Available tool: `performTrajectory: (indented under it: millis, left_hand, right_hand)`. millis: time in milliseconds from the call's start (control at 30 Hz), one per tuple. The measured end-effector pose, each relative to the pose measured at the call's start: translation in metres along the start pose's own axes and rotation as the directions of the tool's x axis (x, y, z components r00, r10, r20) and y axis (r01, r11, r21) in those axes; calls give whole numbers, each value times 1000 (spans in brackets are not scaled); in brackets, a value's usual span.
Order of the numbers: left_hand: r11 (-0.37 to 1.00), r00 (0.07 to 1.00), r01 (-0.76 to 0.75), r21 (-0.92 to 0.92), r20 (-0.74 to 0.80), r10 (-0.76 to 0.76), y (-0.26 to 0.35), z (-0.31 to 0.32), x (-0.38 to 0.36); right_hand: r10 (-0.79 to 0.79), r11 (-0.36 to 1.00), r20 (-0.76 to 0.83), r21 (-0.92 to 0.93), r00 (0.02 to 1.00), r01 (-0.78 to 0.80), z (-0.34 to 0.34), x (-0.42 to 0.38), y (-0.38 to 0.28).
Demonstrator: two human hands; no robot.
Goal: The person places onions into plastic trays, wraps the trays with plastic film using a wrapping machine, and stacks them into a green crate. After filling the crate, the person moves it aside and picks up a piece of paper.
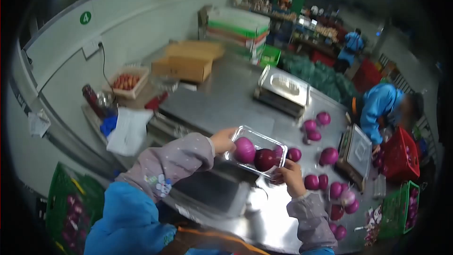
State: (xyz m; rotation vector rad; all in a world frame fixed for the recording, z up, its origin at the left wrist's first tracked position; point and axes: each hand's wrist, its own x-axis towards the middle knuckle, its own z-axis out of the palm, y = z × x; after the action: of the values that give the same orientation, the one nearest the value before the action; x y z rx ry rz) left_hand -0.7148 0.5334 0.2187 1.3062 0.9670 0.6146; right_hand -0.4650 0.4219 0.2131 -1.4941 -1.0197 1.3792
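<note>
A clear plastic tray [251, 134] hangs over the near part of the metal table, held between both hands. Inside it lie a bright purple onion [244, 149], a darker onion [265, 159] and part of a third. My left hand [223, 140] grips the tray's left end. My right hand [291, 176] pinches its right corner, the fingers partly hidden by the rim. Just past the right end, a loose onion [294, 154] rests on the table. More loose onions [329, 156] lie to the right of my right hand.
A scale [284, 87] stands at the back, another scale [356, 148] at the right. A co-worker in blue [380, 106] bends over a red basket [403, 153]. Green crates [394, 208] of onions flank the table. A cardboard box [184, 66] and a white bin [130, 81] sit at left.
</note>
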Motion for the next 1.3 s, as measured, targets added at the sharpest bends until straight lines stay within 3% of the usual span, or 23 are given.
performTrajectory:
  millis: [100,133,200,267,333,467,567,633,667,700,733,767,800,833,867,900,933,967,1000,1067,1100,1167,1300]
  left_hand:
    - [970,994,-69,234,-72,88,-5,-88,58]
    - [967,991,-97,236,-69,116,3,-108,63]
    - [953,993,30,300,-121,7,13,-136,72]
    - [971,983,13,238,-179,30,-9,-155,96]
    - [975,984,148,167,-120,-129,-20,-162,103]
    - [970,970,243,20,17,-244,-34,-162,101]
    - [964,967,247,95,43,-252,-26,-154,88]
    - [946,962,252,204,51,-267,-14,-155,84]
    - [966,958,224,126,156,-242,-33,-164,96]
    - [947,923,320,43,211,-322,-42,-174,102]
    - [963,957,259,76,114,-267,-23,-178,75]
    - [979,987,117,166,86,-133,-27,-193,60]
    - [719,937,-348,602,219,271,-10,-210,30]
    - [466,869,-484,740,347,352,-3,-230,3]
    - [165,781,-582,797,490,388,2,-241,-15]
    - [175,784,-584,793,495,374,7,-240,-24]
    - [50,773,-588,808,542,329,9,-238,-34]
    - [-82,761,-589,804,585,280,9,-236,-40]
    - [-80,760,-592,802,588,275,3,-233,-39]
    - [-169,707,-612,773,630,323,-14,-223,-24]
    - [-203,689,-626,753,656,310,-21,-216,-19]
    - [-162,718,-603,781,619,318,-35,-212,-14]
    - [-126,749,-538,834,541,382,-52,-219,-18]
  right_hand:
    - [-24,999,-4,40,1000,24,56,71,-23]
    - [6,1000,-20,15,1000,-5,70,92,-31]
    - [52,998,-29,-29,998,-53,90,126,-35]
    - [61,998,-29,-13,998,-62,105,146,-34]
    - [108,992,-52,-54,993,-111,107,160,-24]
    - [188,965,-4,-186,982,-185,95,147,-39]
    - [196,970,17,-153,980,-191,93,142,-39]
    - [198,950,19,-249,980,-188,92,148,-36]
    - [214,956,66,-221,975,-195,87,145,-35]
    - [183,979,202,-129,962,-159,73,142,-30]
    - [130,911,72,-402,989,-90,75,122,-47]
    - [-101,827,61,-549,993,118,68,101,-51]
    - [-324,375,260,-847,910,376,52,77,-65]
    - [-257,315,311,-868,915,383,53,51,-81]
    - [-273,340,419,-800,866,495,34,39,-71]
    - [-342,253,445,-805,828,537,35,34,-60]
    - [-406,161,475,-804,781,572,37,30,-50]
    - [-379,164,434,-838,817,521,41,31,-36]
    - [-352,153,478,-819,805,553,47,39,-29]
    - [-483,94,491,-794,725,600,66,52,-12]
    - [-516,136,436,-809,738,573,69,58,-4]
    - [-573,245,308,-820,760,517,78,62,8]
    - [-567,149,385,-822,728,550,79,49,-12]
